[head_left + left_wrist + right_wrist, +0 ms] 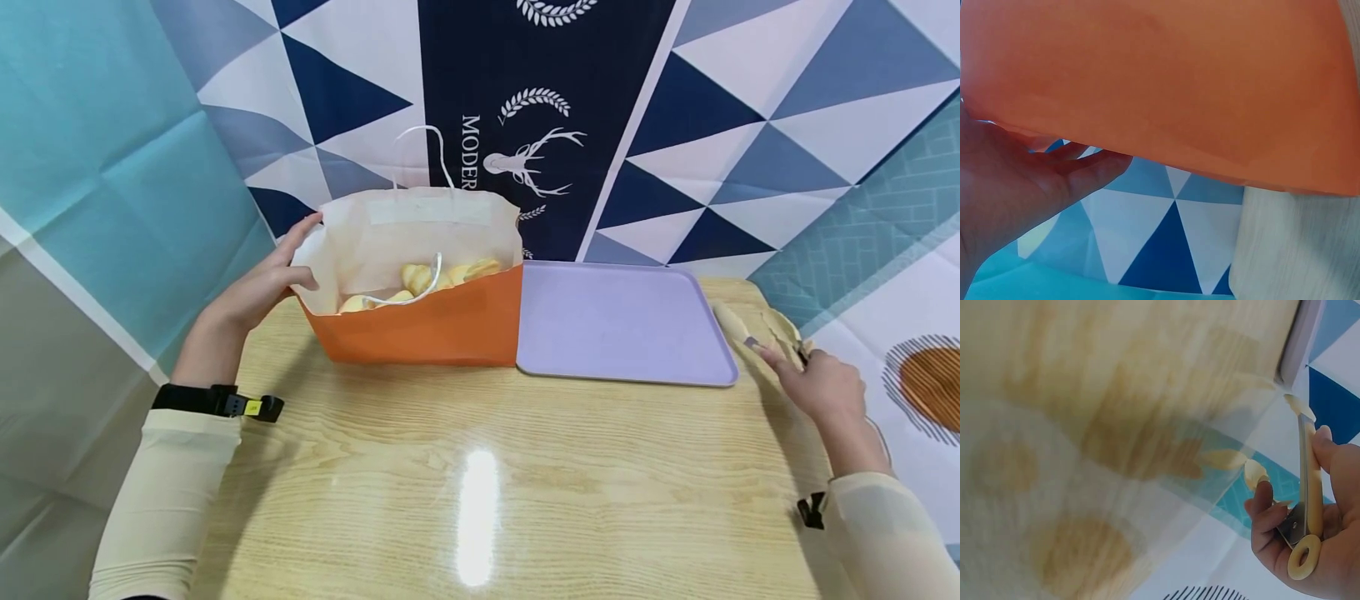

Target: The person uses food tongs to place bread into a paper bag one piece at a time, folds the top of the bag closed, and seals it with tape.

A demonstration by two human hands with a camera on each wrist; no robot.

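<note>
An orange paper bag (420, 329) with a white lining and white cord handles stands on the table, its mouth open. Yellowish bread pieces (417, 277) lie inside, one ridged like a croissant. My left hand (251, 287) rests against the bag's left side, thumb near the front corner and a finger at the rear rim. In the left wrist view its fingers look fairly straight along the orange side. At the far right my right hand (823, 387) holds food tongs (1311, 494) with pale yellow tips and a ring at the handle end. The tongs' tips are spread apart, with nothing between them.
A flat lilac tray (622, 321) lies directly right of the bag. Both stand toward the back of the wood-grain table (360, 467). Patterned cloth (712, 125) hangs behind and along the sides, close to both hands.
</note>
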